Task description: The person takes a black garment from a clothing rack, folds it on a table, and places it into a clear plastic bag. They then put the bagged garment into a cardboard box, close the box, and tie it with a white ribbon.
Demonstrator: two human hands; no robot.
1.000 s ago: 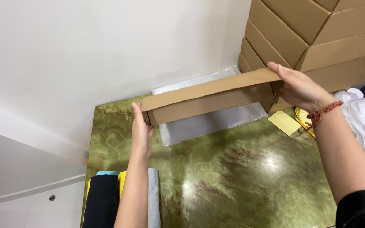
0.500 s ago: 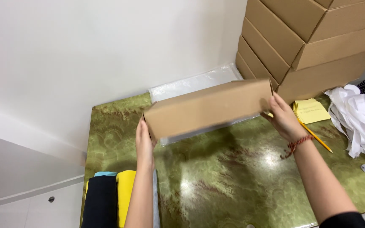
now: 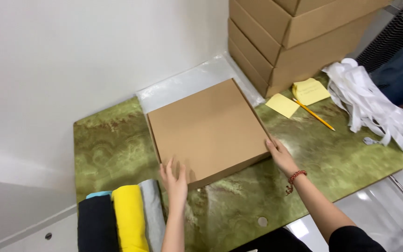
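Box: I see a flat square brown cardboard box [image 3: 208, 130], matte, lying on the glossy green marbled tabletop [image 3: 341, 154].
Left hand [image 3: 174, 179]: open, fingers spread on the box's near corner.
Right hand [image 3: 281, 156]: open, flat against the box's right edge.

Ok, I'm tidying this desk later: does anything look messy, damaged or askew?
Only the loose heap of white paper strips sprawling over the green marble table's right edge. The flat brown cardboard box under both hands looks intact, lying slightly askew.

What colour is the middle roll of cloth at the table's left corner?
Yellow: the middle roll, between a black and a grey one, seen in the head view.
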